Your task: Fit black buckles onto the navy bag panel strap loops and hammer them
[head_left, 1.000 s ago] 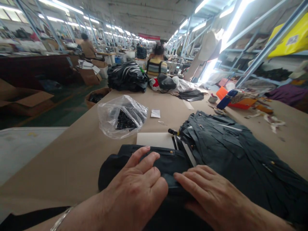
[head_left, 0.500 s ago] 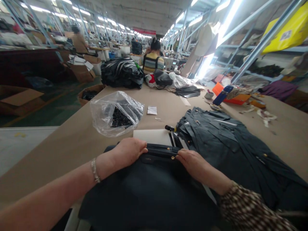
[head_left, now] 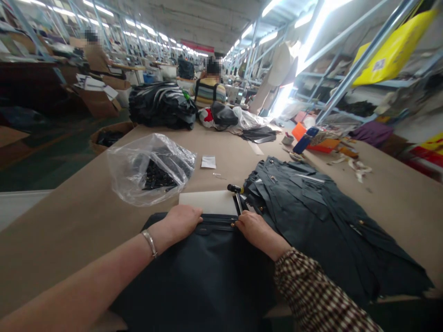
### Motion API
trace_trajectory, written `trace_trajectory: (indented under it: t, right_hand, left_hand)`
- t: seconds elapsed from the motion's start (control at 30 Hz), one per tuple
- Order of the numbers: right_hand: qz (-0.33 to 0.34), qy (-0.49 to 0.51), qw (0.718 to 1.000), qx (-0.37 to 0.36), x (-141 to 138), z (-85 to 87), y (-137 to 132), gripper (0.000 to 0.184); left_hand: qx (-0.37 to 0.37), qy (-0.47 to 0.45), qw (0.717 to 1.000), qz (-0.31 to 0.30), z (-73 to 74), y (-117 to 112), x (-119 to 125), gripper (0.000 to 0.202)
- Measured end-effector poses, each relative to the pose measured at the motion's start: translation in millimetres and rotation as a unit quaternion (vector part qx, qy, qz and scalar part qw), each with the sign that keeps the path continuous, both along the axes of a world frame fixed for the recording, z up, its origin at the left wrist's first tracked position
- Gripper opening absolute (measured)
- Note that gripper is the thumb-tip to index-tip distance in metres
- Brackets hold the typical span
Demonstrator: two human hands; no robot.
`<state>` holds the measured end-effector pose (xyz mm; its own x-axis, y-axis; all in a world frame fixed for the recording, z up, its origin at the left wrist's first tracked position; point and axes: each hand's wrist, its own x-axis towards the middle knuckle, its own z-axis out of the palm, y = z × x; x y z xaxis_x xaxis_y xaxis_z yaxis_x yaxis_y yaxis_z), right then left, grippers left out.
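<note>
A dark blue-grey bag panel point(head_left: 204, 272) lies before me and hangs toward my body, with a zipper point(head_left: 218, 220) and a small label patch along its far edge. My left hand point(head_left: 182, 222) grips that edge left of the zipper, fingers closed over the material. At the zipper's right end, beside a gold-coloured fitting, my right hand point(head_left: 256, 230) pinches the same edge. Just beyond the panel is a pale flat board point(head_left: 204, 200). A small hammer point(head_left: 236, 189) with a black head rests at the board's right end, close to my right fingers.
Similar dark panels point(head_left: 325, 230) are heaped on the right of the table point(head_left: 83, 221). A clear plastic bag point(head_left: 124, 166) holds small black parts. A white paper square point(head_left: 208, 162) lies beyond the board. Farther back are a dark stack point(head_left: 162, 103), an orange box point(head_left: 323, 145) and a seated person.
Both hands have shifted slightly and the panel's zipper edge now lies flatter, against the near side of the board. Both hands keep hold. The whole view has turned a little to the right.
</note>
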<state>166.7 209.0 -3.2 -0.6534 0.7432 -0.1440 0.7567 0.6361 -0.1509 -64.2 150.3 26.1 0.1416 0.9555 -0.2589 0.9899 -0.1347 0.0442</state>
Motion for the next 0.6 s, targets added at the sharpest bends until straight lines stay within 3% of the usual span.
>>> trace_trajectory:
  t: [0.1, 0.17, 0.23, 0.37, 0.47, 0.6]
  right_hand:
    - [-0.01, -0.002, 1.0, 0.013, -1, 1.3, -2, 0.027]
    - [-0.018, -0.004, 1.0, 0.022, -2, 4.4, -7, 0.026]
    - [-0.006, -0.008, 0.999, 0.032, -3, 11.3, -16, 0.025]
    - [0.058, 0.074, 0.994, 0.055, 20, 40.5, -30, 0.018]
    - [-0.039, 0.131, 0.986, 0.093, 85, 66.0, -17, 0.021]
    - [-0.276, -0.004, 0.953, 0.128, 221, 78.3, 20, 0.027]
  left_hand:
    - [0.068, 0.005, 0.998, -0.018, 1.5, -10, 17, 0.025]
    - [0.114, -0.014, 0.991, -0.063, -9.0, -22, 30, 0.028]
    - [0.114, -0.036, 0.987, -0.104, -28.9, -34, 38, 0.038]
    - [0.151, -0.046, 0.981, -0.111, -74.1, -47, 29, 0.045]
    - [0.194, -0.046, 0.975, -0.1, -93.1, -42, 10, 0.047]
    - [0.211, -0.043, 0.972, -0.094, -102.2, -32, -4, 0.048]
